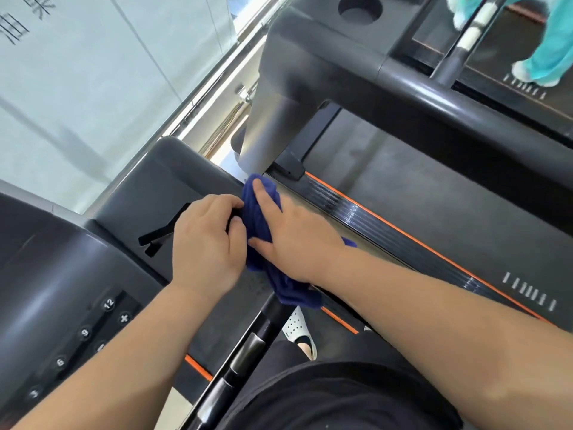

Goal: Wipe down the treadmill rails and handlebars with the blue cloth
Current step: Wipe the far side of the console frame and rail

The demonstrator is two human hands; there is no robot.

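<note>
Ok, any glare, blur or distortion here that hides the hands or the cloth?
Head view: frame strongly tilted, wide-angle bending at the edges; white glare streaks on the glossy handlebar and side rail; left hand, right hand and blue cloth evenly lit and sharp; console buttons slightly soft.

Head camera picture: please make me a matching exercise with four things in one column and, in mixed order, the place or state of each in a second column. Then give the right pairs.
Things
1. dark blue cloth
2. left hand
3. right hand
4. white perforated shoe

Place or state
A. lies flat on the cloth, fingers straight
B. low down, below the cloth's hanging end
C. bunched between the two hands
D. fingers curled, at the cloth's left edge

Pairs: 1-C, 2-D, 3-A, 4-B
</note>
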